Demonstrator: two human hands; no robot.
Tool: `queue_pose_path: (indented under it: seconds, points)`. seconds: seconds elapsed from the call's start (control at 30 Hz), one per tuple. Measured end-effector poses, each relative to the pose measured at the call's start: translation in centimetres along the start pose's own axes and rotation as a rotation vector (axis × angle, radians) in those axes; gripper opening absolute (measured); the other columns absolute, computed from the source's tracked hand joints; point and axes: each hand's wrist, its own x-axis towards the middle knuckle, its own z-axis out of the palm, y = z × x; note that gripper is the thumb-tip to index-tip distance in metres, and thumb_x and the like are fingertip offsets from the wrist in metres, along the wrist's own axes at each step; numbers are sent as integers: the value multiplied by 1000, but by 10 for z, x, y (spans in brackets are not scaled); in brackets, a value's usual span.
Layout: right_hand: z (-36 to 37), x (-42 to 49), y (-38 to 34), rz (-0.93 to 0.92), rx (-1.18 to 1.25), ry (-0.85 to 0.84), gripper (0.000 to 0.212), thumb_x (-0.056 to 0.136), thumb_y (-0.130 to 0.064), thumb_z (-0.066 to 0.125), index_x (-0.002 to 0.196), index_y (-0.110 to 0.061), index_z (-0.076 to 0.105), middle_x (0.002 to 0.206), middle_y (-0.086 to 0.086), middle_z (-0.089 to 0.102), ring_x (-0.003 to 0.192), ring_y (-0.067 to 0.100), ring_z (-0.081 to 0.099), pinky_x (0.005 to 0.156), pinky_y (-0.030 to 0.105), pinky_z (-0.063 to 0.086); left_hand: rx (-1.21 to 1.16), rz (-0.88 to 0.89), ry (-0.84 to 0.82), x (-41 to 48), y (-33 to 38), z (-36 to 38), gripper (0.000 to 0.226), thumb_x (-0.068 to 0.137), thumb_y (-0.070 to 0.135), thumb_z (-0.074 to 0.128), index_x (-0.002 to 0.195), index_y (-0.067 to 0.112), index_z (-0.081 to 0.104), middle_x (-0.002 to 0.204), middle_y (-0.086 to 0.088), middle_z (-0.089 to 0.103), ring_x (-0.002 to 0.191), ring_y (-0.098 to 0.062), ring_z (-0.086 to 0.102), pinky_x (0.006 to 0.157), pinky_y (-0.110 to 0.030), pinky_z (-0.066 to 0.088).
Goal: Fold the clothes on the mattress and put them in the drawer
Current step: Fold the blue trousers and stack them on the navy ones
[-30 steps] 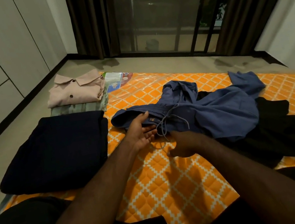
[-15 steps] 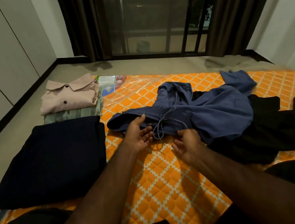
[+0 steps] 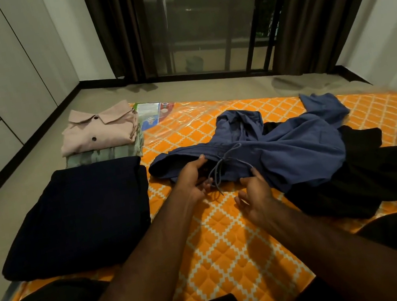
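The blue garment (image 3: 294,157) lies just beyond the spread left hand (image 3: 192,179) and spread right hand (image 3: 254,195), touching both.

folded stack (image 3: 99,133) left of shorts (image 3: 285,151)

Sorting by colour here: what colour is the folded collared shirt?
Pale pink, with dark buttons; the collared shirt shows best in the head view.

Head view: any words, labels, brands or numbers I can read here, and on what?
None can be read.
Printed label, under clear plastic at the far corner of the mattress, beside the pink shirt: it carries print, too small and blurred to read.
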Motion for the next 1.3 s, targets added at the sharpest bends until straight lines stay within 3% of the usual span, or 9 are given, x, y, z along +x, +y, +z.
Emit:
queue_pose_path:
  seconds: [0.07, 0.17, 0.3, 0.5, 0.67, 0.87, 1.03, 1.13, 1.3]
  points:
    - [0, 0, 0, 42, 24, 11, 44, 101, -15, 44, 133, -42, 56, 105, 3, 62, 77, 16, 52, 70, 34, 52, -25, 10, 8, 3, -2, -4, 31, 94, 30, 70, 115, 7, 71, 104, -14, 64, 71, -21, 58, 46, -24, 51]
    - [0, -3, 1, 64, 26, -6, 36, 100, -16, 47, 127, -38, 56, 104, 5, 59, 86, 18, 54, 79, 37, 54, -24, 12, -17, 4, -4, -3, 32, 94, 36, 71, 110, 9, 68, 106, -13, 63, 68, -21, 60, 53, -28, 51]
    - [3, -11, 0, 15, 44, -73, 64, 97, -17, 52, 142, -60, 37, 109, 4, 64, 79, 15, 55, 62, 32, 51, 120, 10, -123, -2, -6, 7, 20, 93, 41, 71, 88, 25, 60, 86, -1, 65, 62, -17, 56, 50, -26, 43]
    - [6, -16, -4, -61, 174, -115, 64, 98, -16, 55, 148, -53, 39, 131, 2, 65, 115, 24, 63, 72, 34, 51, 122, 69, -173, -2, -16, 15, 16, 98, 43, 63, 95, 28, 65, 76, 4, 70, 66, -17, 57, 57, -29, 39]
    - [9, -21, -6, -111, 217, -179, 47, 99, -21, 56, 137, -48, 56, 122, -2, 72, 100, 18, 66, 69, 32, 51, 78, 56, -156, 1, -11, 17, 29, 92, 49, 69, 108, 25, 75, 93, 0, 74, 78, -19, 67, 68, -32, 52]
    - [13, -30, -3, -18, 295, -218, 25, 100, -28, 56, 118, -19, 70, 103, 3, 73, 89, 19, 65, 78, 38, 51, 165, 47, -245, -3, -16, 22, 42, 95, 40, 68, 135, 36, 59, 130, 4, 63, 73, -16, 61, 50, -20, 45]
    - [10, -20, -6, 30, 354, -153, 41, 97, -37, 58, 126, -9, 65, 112, 6, 71, 97, 21, 65, 73, 35, 52, 28, 40, -217, 0, -17, 21, 16, 99, 31, 62, 111, 24, 69, 95, 0, 67, 68, -17, 60, 59, -29, 45]
    - [8, -17, -15, 75, 441, -98, 37, 98, -45, 58, 114, -12, 61, 119, 8, 61, 106, 22, 62, 82, 37, 51, -32, 32, -124, 2, -16, 20, 23, 99, 38, 60, 102, 17, 69, 87, -1, 67, 73, -18, 61, 62, -30, 46]
    - [3, 1, -20, 212, 631, -93, 21, 98, -45, 57, 102, -25, 61, 116, 9, 62, 94, 20, 61, 74, 30, 44, -28, 17, -20, 8, -23, 21, 26, 98, 42, 58, 100, 19, 69, 72, 2, 65, 54, -13, 54, 48, -24, 38]
